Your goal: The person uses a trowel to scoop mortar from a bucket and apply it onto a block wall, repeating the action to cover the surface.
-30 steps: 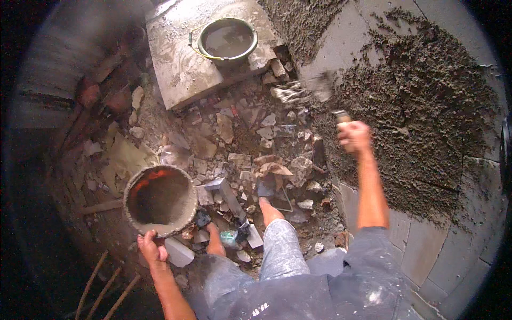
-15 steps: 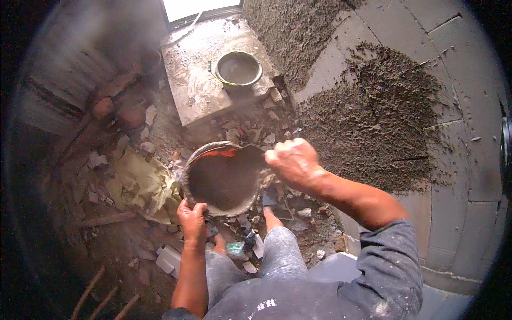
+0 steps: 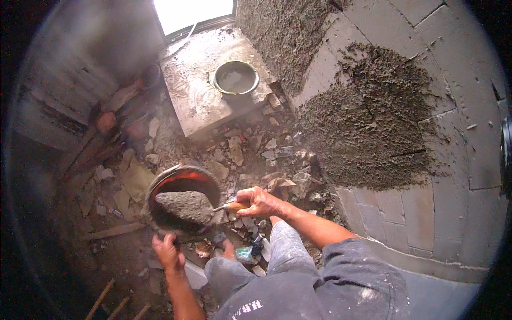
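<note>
My right hand is closed round the wooden handle of a trowel. A thick heap of wet grey mortar covers its blade, over the mouth of a bucket. This bucket is crusted with mortar and shows orange on its inner wall. It is held tilted in front of me, above the rubble. My left hand grips the bucket at its near edge; the fingertips are partly hidden. On the block wall to my right lies a rough patch of fresh mortar.
A second bucket with grey liquid stands on a mortar-stained board below a bright window. Broken rubble covers the floor. Wooden sticks lie at the lower left. The block wall rises along the right.
The bucket and my left hand have moved left and nearer to me. My right hand has come down and left, and the mortar-laden trowel now shows over the bucket.
</note>
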`<state>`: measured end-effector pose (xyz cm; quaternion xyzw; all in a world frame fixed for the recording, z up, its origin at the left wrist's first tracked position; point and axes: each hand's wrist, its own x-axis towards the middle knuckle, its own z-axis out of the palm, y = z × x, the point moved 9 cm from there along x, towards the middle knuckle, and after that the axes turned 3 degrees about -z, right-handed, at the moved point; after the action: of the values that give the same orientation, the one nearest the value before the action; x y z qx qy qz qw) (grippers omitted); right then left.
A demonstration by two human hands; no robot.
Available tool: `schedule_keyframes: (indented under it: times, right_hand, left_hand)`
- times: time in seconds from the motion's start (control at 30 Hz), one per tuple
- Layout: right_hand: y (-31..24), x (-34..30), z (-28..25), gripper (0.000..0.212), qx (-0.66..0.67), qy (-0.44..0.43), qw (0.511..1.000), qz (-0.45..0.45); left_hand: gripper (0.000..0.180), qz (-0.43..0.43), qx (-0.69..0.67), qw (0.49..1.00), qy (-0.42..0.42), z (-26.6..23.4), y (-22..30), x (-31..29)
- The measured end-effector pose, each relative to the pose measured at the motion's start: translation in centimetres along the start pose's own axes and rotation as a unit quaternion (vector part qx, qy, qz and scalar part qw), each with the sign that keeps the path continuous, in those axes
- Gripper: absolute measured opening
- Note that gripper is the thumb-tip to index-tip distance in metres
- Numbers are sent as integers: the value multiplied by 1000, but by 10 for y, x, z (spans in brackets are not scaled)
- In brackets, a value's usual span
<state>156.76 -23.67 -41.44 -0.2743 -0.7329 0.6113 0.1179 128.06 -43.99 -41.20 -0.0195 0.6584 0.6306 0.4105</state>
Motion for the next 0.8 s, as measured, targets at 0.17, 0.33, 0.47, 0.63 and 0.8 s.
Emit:
schedule_keyframes:
  times: [0.17,0.33,0.47,0.63,0.8]
  right_hand:
    - [56,-25,-76,27,205,35,975,84]
    - [151,-170,-365,14,213,447,859,130]
    - [-48,-288,-483,14,-46,540,832,122]
    - [-213,-245,-369,23,-351,348,852,174]
    - [-202,-123,-189,13,-614,91,776,112]
  left_hand:
    - [30,53,45,997,43,-29,-13,-5]
    - [24,14,75,996,50,-6,-36,-7]
    - [22,-15,56,996,62,16,-45,-29]
    - [19,-33,127,991,-17,88,-32,-39]
    - [20,14,194,972,-129,123,-10,-40]
